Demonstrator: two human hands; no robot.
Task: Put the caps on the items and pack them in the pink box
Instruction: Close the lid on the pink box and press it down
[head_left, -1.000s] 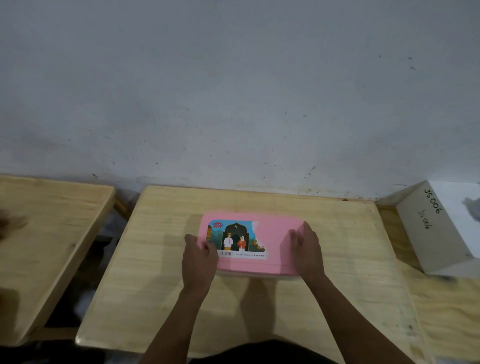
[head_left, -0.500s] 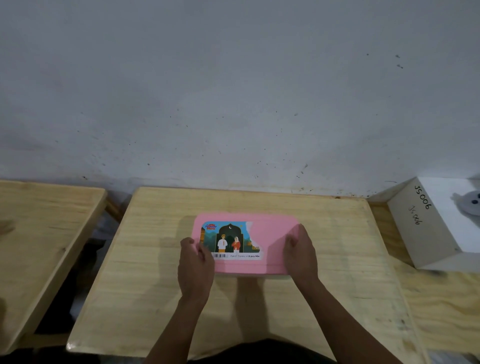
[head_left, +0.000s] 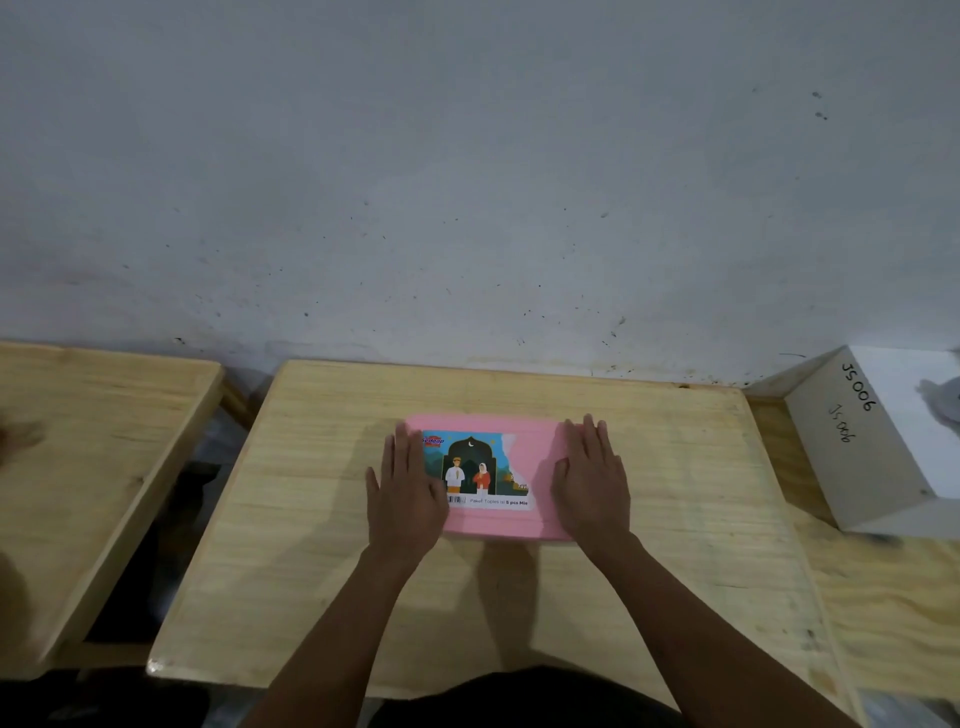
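Two flat palms, no pinch: left hand (head_left: 405, 493) and right hand (head_left: 592, 483), fingers straight, resting on opposite short ends of the lidded pink box (head_left: 540, 467). Sits mid-table (head_left: 311, 571), long axis parallel to table's far edge, equally near both hands.

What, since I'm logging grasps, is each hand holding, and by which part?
Nothing is gripped: the left hand and right hand lie flat, fingers straight, on the left and right ends of the pink box lid.

You have open table (head_left: 322, 519) on every side of the pink box (head_left: 540, 467); the wall (head_left: 467, 208) blocks beyond, and a white box (head_left: 857, 457) stands well right.
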